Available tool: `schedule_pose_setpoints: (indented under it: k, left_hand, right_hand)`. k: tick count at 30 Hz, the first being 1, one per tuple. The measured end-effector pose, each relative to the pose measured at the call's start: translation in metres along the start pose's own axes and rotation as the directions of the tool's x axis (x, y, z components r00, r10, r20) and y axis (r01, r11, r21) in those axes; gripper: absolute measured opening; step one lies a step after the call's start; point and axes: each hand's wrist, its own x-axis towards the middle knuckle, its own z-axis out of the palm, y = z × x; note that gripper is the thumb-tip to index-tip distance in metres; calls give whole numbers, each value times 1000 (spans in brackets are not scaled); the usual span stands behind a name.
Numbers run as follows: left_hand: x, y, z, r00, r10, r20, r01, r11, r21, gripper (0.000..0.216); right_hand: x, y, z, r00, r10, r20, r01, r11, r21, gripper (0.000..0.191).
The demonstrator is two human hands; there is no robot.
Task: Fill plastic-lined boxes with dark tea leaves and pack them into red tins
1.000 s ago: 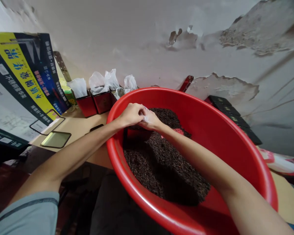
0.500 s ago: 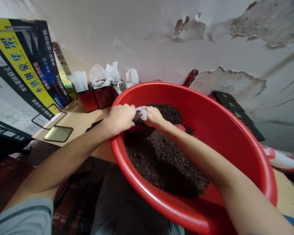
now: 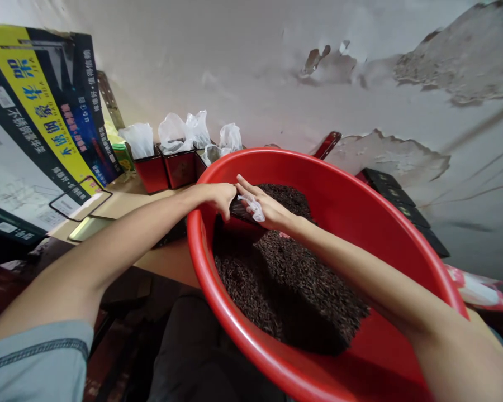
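Note:
A small dark red box [image 3: 246, 224] stands inside the rim of a big red plastic tub [image 3: 402, 234], above dark, grain-like pieces [image 3: 305, 268]. My left hand [image 3: 221, 198] grips the box's left side with the thumb in front; its other fingers are largely hidden. Across the box top lies my right hand [image 3: 266, 209], its fingers stretched out towards the left hand. A white plastic bag [image 3: 254, 207] pokes up in a bunched tuft against those fingers. Dark contents show at the box's mouth.
Behind the tub's left side stand several red boxes [image 3: 181, 169] with white bags [image 3: 138, 139] sticking out. A large printed carton [image 3: 37, 123] leans at left, near a dark wire-like frame [image 3: 81, 198]. Dark boxes [image 3: 406, 204] line the wall at right, by a red-and-white packet [image 3: 480, 287].
My right hand has gone from a closed grip on the bag to stretched fingers over the box. My left hand has shifted slightly on the box. The view has moved a little.

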Motion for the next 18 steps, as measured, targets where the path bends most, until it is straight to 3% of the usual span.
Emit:
schedule_pose_setpoints:
  k: [4,7,11,14,18]
  left_hand:
    - [15,-5,-6,996,-46,75,42,997,59,43]
    - [14,-5,-3,999,-6,-46,15,979,202,35]
    - [-13,13,15,973,-82,-214,145,944,296,13]
    - [-37,38,31,938,-210,-274,244,965,95,37]
    - [-39,60,50,929,-314,-197,248,921,-299,111]
  right_hand:
    - [-3,15,-7,976,-218,16,216,973,76,59]
    - [-3,20,-8,981,-194,-15,194,974,114,55]
    - [4,17,-3,995,-96,-10,97,994,46,51]
    - [11,4,-4,999,-15,38,16,1000,-18,45]
    - [17,-18,-3,973,230,-23,-231,963,-138,47]
